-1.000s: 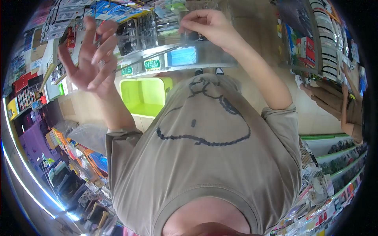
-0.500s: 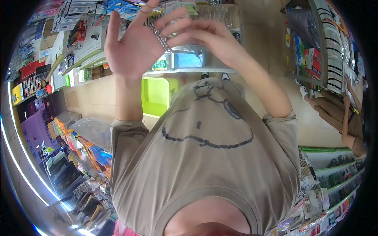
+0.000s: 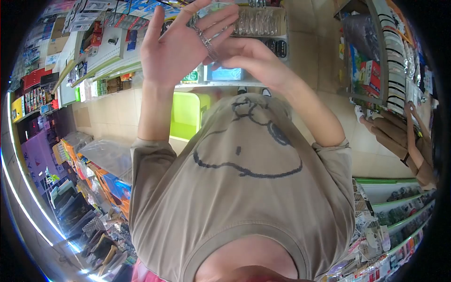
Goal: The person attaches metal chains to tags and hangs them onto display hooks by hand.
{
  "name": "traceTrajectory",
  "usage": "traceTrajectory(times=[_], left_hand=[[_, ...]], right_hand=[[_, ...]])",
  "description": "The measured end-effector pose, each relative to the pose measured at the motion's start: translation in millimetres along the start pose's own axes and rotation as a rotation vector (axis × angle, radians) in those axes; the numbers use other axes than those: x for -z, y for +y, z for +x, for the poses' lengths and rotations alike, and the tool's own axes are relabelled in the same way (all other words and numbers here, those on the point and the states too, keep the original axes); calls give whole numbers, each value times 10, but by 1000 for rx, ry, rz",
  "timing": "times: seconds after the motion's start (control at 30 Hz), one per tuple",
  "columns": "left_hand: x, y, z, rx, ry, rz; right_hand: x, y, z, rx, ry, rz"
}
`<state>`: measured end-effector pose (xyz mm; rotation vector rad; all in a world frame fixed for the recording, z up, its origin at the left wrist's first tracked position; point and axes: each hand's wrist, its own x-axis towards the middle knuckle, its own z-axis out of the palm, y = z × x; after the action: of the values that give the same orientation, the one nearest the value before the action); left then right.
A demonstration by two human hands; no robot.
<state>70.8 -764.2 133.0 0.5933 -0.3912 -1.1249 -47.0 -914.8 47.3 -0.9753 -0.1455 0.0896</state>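
Note:
My left hand is raised palm up, its fingers spread and stretched out. A silver chain, like a bracelet, lies across the base of those fingers and runs down toward the edge of the palm. Beside it is my right hand, its thumb and fingers bent together at the lower end of the chain. The exact grip is partly hidden behind the fingers.
A shelf with rows of clear packets and a blue box stands beyond my hands. Below it sits a bright green bin. Stocked shelves line the left. At right are a red box and another person.
My left hand has shifted slightly right with the chain. My right hand's fingers have come down from the left fingers to the chain's lower end. The other person's arms have moved.

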Motion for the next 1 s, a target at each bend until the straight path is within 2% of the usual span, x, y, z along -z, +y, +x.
traceTrajectory(times=[0.03,0.13,0.33,0.43,0.67,0.77,0.93,0.97,1.0], left_hand=[[31,13,13,5,-14,76],[-63,16,23,41,187,-102],[209,108,-23,152,57,426],[297,78,-65,211,-20,566],[472,-15,-91,187,17,461],[517,-7,-84,214,-51,346],[637,12,-29,214,-34,366],[650,11,-13,204,-45,373],[675,10,-1,195,-56,379]], right_hand=[[-2,-7,5,-6,-5,-24],[-2,-9,20,-48,-24,-77],[-59,4,13,-196,70,-34],[-75,12,12,-253,69,-5],[-90,-5,17,-237,95,41],[-105,-20,26,-232,125,34],[49,-240,53,-245,194,69],[69,-326,89,-215,107,44],[67,-407,103,-227,117,-5]])
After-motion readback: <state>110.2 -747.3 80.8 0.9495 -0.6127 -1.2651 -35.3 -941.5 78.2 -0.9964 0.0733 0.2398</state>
